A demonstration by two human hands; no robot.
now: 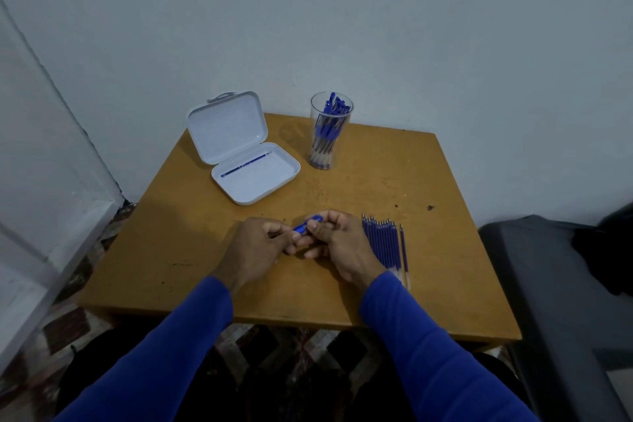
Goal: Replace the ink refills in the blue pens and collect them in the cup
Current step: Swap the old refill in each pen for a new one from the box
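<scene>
Both hands meet over the middle of the wooden table point(191, 250), gripping one blue pen point(306, 225) between them. My left hand point(255, 250) pinches its nearer end; my right hand point(339, 243) holds the capped far end, and most of the pen is hidden by fingers. A clear cup point(330, 130) at the back holds several blue pens standing upright. Just right of my right hand lies a row of several blue ink refills point(385, 243), tips pointing away. An open white case point(255, 178) at the back left holds a single blue refill point(244, 165).
The table stands against a pale wall. A white door frame point(51, 181) runs down the left. A grey seat point(548, 284) with dark cloth sits close to the table's right edge. Patterned floor shows below the front edge.
</scene>
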